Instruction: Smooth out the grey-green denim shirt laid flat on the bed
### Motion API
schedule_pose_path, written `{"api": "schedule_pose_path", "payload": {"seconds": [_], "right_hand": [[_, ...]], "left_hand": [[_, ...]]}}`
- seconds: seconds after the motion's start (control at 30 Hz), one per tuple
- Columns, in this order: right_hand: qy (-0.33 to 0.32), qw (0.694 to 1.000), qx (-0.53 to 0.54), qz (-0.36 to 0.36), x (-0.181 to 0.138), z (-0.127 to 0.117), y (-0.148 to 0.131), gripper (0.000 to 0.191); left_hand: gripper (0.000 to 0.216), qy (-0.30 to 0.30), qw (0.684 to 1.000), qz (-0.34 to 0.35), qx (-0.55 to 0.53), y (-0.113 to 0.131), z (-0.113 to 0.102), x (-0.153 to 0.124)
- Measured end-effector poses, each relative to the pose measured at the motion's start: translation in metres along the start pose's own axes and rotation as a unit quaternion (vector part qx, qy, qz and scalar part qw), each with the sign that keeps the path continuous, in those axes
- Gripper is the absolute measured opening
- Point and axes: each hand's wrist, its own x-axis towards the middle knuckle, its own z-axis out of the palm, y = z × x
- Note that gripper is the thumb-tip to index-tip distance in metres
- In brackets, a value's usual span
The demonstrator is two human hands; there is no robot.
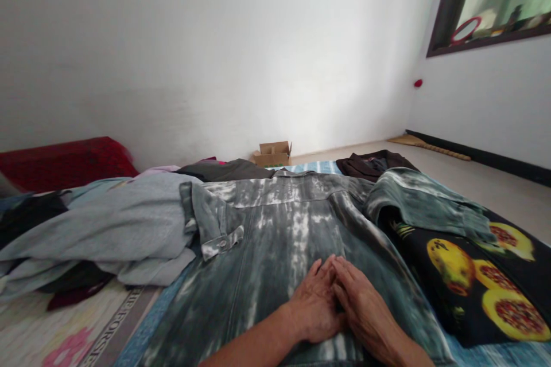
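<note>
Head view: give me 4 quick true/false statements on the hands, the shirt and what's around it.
1. Both hands, the left hand and the right hand, rest flat on the tie-dye shirt. True.
2. The shirt hangs on a hanger. False: it lies spread out on the bed.
3. A cardboard box stands by the wall. True.
4. The fruit-print cloth lies to the left of the shirt. False: it lies to the right; a grey garment is on the left.
</note>
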Motion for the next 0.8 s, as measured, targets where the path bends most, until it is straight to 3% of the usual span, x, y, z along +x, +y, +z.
{"api": "schedule_pose_path", "payload": {"seconds": [0.13, 0.23, 0.33, 0.4, 0.53, 0.63, 0.8], "right_hand": [[-0.050, 0.994, -0.069, 0.065, 0.003, 0.007, 0.002, 0.055], [-0.039, 0.991, -0.107, 0.071, 0.004, 0.013, 0.007, 0.057], [-0.026, 0.988, -0.136, 0.073, 0.002, 0.021, 0.012, 0.057], [-0.008, 0.986, -0.152, 0.062, 0.001, 0.029, 0.016, 0.058], [0.048, 0.984, -0.171, 0.028, -0.001, 0.048, 0.027, 0.063], [0.107, 0.977, -0.182, -0.005, 0.001, 0.066, 0.042, 0.071], [0.200, 0.956, -0.208, -0.058, 0.006, 0.093, 0.062, 0.074]], "left_hand": [[0.086, -0.006, 1.000, -0.009, -0.003, 0.001, 0.000, 0.001], [0.085, -0.014, 1.000, -0.002, -0.025, 0.000, -0.004, 0.001], [0.069, 0.008, 0.998, 0.003, -0.062, -0.013, -0.013, 0.000], [0.057, 0.060, 0.996, -0.027, -0.059, -0.028, -0.021, 0.003], [0.047, 0.158, 0.974, -0.161, 0.032, -0.074, -0.044, 0.029], [0.045, 0.184, 0.939, -0.278, 0.088, -0.111, -0.061, 0.064], [0.055, 0.200, 0.914, -0.339, 0.097, -0.158, -0.075, 0.123]]}}
